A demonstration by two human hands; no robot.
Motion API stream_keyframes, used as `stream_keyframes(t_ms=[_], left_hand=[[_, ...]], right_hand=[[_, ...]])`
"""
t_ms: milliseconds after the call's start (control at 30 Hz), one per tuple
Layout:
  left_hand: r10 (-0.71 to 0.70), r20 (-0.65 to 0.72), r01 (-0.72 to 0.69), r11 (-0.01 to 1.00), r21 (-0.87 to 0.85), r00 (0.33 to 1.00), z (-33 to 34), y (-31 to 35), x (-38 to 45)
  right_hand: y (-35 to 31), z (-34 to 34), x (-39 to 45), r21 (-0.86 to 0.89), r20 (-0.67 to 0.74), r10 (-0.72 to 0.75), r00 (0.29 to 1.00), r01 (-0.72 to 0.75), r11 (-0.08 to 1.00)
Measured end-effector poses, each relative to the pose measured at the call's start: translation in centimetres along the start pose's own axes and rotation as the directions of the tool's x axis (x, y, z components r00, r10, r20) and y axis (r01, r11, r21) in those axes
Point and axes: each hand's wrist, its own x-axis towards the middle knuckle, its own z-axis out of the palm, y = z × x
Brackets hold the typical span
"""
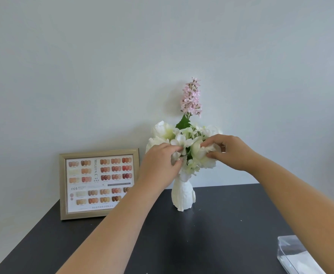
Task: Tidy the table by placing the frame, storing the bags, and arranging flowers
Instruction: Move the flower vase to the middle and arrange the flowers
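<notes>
A white vase (183, 196) stands on the dark table (211, 234) against the wall. It holds white flowers (185, 139) and a tall pink flower spike (191, 97). My left hand (160, 161) pinches white petals on the left side of the bunch. My right hand (229, 151) pinches petals on the right side. A gold-edged frame (97, 183) with a nail-colour chart stands upright at the back left, leaning on the wall; my left forearm hides its right lower corner.
A clear plastic box (298, 256) sits at the table's right front corner. The table's left edge runs diagonally from the frame toward the bottom left. A pale wall rises right behind the vase and the frame.
</notes>
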Motion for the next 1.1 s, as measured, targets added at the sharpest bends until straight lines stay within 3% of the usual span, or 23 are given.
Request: stream_keyframes(t_ms=[133, 200, 300, 400, 433, 500, 567, 767, 1100], left_hand=[[0.013, 0.039, -0.023, 0.964, 0.266, 0.999, 0.6, 0.7, -0.5], [-0.005, 0.063, -0.012, 0.962, 0.274, 0.998, 0.4, 0.5, -0.5], [-0.009, 0.035, 0.007, 0.998, 0.07, 0.999, -1.0, -0.1, -0.4], [-0.08, -0.175, 0.041, 0.976, -0.215, 0.981, -2.3, -1.8, -0.6], [-0.162, -0.167, 0.102, 0.942, -0.32, 0.973, -2.4, -2.6, -0.6], [-0.289, 0.008, 0.264, 0.862, -0.432, 0.957, -2.3, -3.5, -0.6], [-0.285, 0.102, 0.302, 0.875, -0.378, 0.953, -1.6, -4.0, -0.9], [-0.277, 0.013, 0.263, 0.897, -0.355, 0.961, -1.0, -4.1, 0.7], [-0.097, 0.099, 0.117, 0.968, -0.22, 0.99, -0.7, -3.6, 1.9]], right_hand=[[0.4, -0.1, 0.2, 0.033, 0.003, 0.024, 1.0, -0.024, 0.999], [0.5, -0.1, 0.1, 0.033, 0.001, 0.01, 1.0, -0.01, 0.999], [0.6, -0.2, 0.0, 0.038, -0.051, -0.038, 0.998, 0.04, 0.998], [0.7, 0.4, -0.2, -0.057, -0.191, -0.1, 0.977, 0.09, 0.994], [0.8, 0.7, -0.3, -0.069, -0.239, -0.108, 0.965, 0.094, 0.993], [1.0, 1.5, -0.5, -0.03, -0.289, -0.09, 0.953, 0.085, 0.996], [1.0, 2.3, -0.7, 0.043, -0.295, -0.055, 0.954, 0.07, 0.997], [0.9, 3.3, -0.6, 0.135, -0.329, 0.011, 0.944, 0.035, 0.99], [1.1, 2.5, -0.9, 0.157, -0.269, -0.004, 0.963, 0.048, 0.986]])
